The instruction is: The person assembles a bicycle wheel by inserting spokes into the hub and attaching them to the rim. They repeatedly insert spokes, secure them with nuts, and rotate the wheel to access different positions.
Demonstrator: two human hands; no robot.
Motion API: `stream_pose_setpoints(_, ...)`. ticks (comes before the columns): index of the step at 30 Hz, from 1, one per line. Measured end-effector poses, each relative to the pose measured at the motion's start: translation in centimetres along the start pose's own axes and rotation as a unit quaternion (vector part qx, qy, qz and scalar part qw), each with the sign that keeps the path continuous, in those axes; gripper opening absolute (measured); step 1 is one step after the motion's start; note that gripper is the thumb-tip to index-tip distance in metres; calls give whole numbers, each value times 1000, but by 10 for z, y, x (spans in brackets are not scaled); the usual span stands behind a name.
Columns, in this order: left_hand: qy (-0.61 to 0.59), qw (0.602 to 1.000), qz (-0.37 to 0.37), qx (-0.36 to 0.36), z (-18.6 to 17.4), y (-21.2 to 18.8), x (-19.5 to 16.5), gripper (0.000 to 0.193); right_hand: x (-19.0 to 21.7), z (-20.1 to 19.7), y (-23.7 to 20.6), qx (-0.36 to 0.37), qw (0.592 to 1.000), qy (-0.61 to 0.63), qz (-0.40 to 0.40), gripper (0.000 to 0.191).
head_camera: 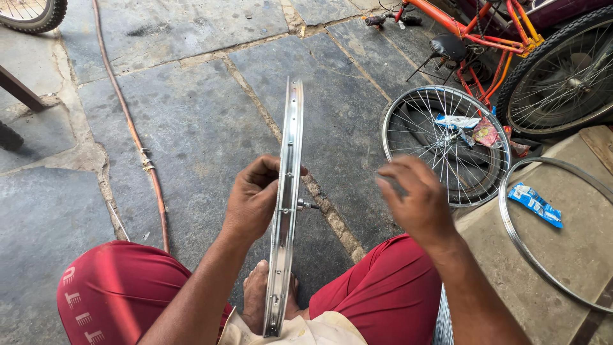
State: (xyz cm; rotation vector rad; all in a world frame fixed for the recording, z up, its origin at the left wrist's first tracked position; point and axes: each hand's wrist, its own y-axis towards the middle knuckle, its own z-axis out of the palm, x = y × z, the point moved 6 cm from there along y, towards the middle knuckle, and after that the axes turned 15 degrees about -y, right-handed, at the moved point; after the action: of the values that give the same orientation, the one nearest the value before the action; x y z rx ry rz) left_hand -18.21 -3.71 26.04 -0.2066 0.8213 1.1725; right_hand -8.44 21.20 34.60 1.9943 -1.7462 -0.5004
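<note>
The person is sitting on a stone floor (pixel 191 128) in red shorts (pixel 121 287), holding a bare metal rim (pixel 287 191) upright and edge-on between the knees. Its lower end is resting near the bare feet (pixel 255 294), and its top is pointing away toward the paving. The left hand (pixel 255 201) is gripping the rim at about mid-height, fingers wrapped over its edge. A small nipple or valve piece (pixel 306 205) is sticking out of the rim on the right side, just beside that hand. The right hand (pixel 415 198) is hovering apart from the rim, fingers loosely curled and blurred, holding nothing that can be made out.

To the right, a spoked wheel (pixel 447 144) is lying on the floor with a packet (pixel 456 121) on its spokes. A second bare rim (pixel 549 255) is lying on a raised slab (pixel 575 243), ringing a blue packet (pixel 535 204). An orange bicycle (pixel 485 32) is standing behind them. A brown hose (pixel 137 140) is running across the floor on the left.
</note>
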Motion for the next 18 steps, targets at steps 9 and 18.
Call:
stream_pose_setpoints(9,-5,1000,7,3,0,-2,-3,13,-205,94,-292,327,831,-235,384,35)
stream_pose_setpoints(18,33,999,28,7,-4,-2,-9,11,-158,117,-389,374,788,-215,439,37)
